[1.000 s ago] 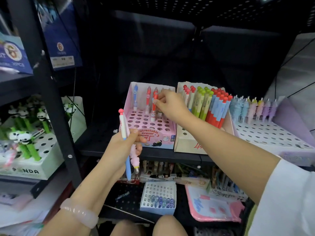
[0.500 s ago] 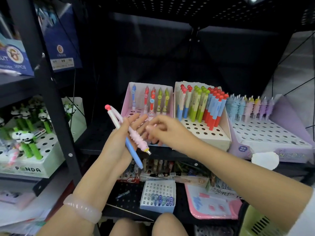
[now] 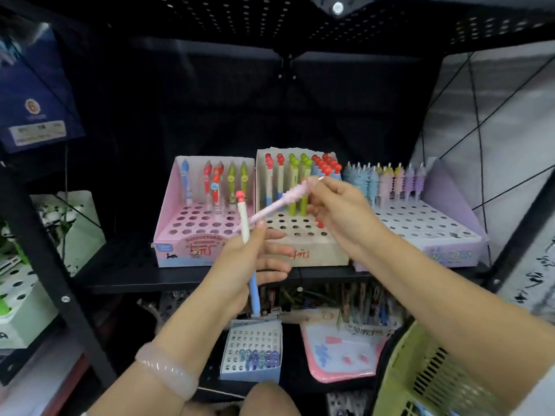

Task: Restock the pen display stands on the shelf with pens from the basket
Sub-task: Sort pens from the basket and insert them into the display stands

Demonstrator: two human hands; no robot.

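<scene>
1. My right hand [image 3: 339,211] pinches the tip end of a pink ribbed pen [image 3: 280,201], which slants down to the left, its lower end just by my left thumb.
2. My left hand [image 3: 249,265] grips a white and blue pen [image 3: 247,235] with a red knob on top, held nearly upright; its other fingers stretch out towards the right.
3. Just behind my left hand stands the pink stand [image 3: 192,235], with one blue pen, a few red ones and two green ones in its back rows; most holes in front are bare.
4. Behind the gap between my hands is the cream stand [image 3: 309,250], holding red-topped and green-topped pens along its back, with bare holes nearer me.
5. Behind my right forearm sits the lilac stand [image 3: 435,232], with a back row of ribbed pens in blue, pink and purple.
6. All three stands rest on the black shelf [image 3: 126,274].
7. Under my right forearm, at the lower right, is the green basket [image 3: 402,382]; I cannot tell what lies in it.
8. Below my left hand, on a lower level, a small blue stand [image 3: 252,349] holds a front row of bluish pens.
9. Far to the left of my left arm, a white and green stand [image 3: 27,307] is partly in view.
</scene>
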